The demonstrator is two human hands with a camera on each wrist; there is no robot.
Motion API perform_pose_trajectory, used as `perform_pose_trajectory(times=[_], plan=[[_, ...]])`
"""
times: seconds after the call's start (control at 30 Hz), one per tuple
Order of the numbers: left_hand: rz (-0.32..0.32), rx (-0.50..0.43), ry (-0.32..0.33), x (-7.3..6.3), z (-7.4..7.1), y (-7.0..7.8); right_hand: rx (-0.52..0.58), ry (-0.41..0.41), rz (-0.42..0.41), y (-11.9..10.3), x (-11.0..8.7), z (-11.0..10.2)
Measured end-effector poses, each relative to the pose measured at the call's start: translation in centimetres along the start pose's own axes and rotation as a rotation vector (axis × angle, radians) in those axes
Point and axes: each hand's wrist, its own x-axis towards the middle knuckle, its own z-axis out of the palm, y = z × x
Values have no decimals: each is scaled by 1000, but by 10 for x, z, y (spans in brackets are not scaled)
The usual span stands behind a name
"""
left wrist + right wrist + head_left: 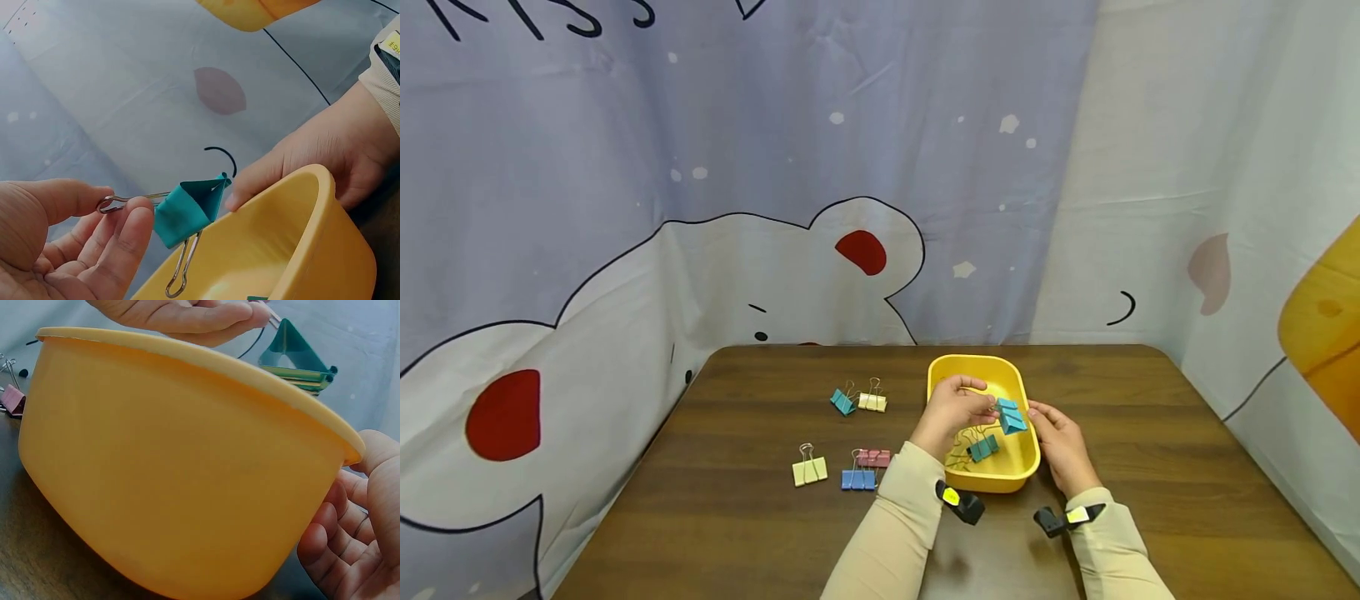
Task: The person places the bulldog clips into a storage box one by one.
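Observation:
My left hand (951,415) pinches a teal binder clip (1011,417) by one wire handle, thumb against fingertips, above a yellow plastic bin (988,482). In the left wrist view the clip's body (184,212) is tilted and its other handle hangs down. With my right hand (1066,454) I hold the bin's right side. The right wrist view has that thumb (378,450) at the rim and the fingers curled against the outer wall. Inside the bin lie a green binder clip (983,448) and yellowish clips partly hidden by my left hand.
Left of the bin on the brown table (737,533) lie a teal clip (842,402), a cream clip (872,402), a pale yellow clip (809,471), a blue clip (858,479) and a pink clip (874,458). A printed curtain (880,125) hangs behind the table.

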Motion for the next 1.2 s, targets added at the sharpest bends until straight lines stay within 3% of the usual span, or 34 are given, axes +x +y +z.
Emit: perform_pose_trajectory(times=[0.13,0.37,0.7,0.97,1.2], plan=[[-11,3,-29,0,-1,0,3,4,-2,1,0,0],[-56,41,-148,-8,-2,12,-13,-1,-8,4,3,0],[3,84,-164,-13,-14,26,-22,-13,16,2,2,-2],[37,60,-133,-8,-40,36,-27,-34,19,2,1,-2],[96,38,-73,-8,-84,51,-35,-20,15,3,1,-1]])
